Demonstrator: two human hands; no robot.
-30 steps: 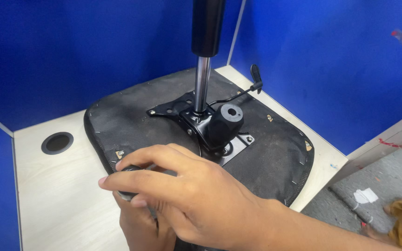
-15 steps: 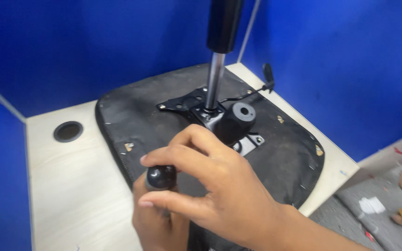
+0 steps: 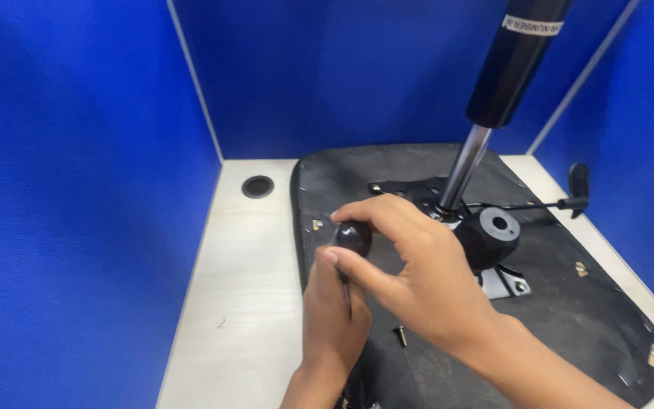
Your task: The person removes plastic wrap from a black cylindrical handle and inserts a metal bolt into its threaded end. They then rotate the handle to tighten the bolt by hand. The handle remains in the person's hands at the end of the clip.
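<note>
Blue partition walls box in a pale surface [image 3: 244,303] carrying an upturned black seat pan [image 3: 569,318].
Right hand [image 3: 418,280] has risen, fingertips now pinching a screwdriver's round black knob [image 3: 353,238]; left hand [image 3: 332,318] wraps its shaft below, left of the gas cylinder [image 3: 512,68]; a loose screw [image 3: 401,335] lies nearby.

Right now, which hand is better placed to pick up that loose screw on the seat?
Probably the left hand: it sits right beside the screw on the seat, while the right hand is wrapped over the screwdriver.
</note>
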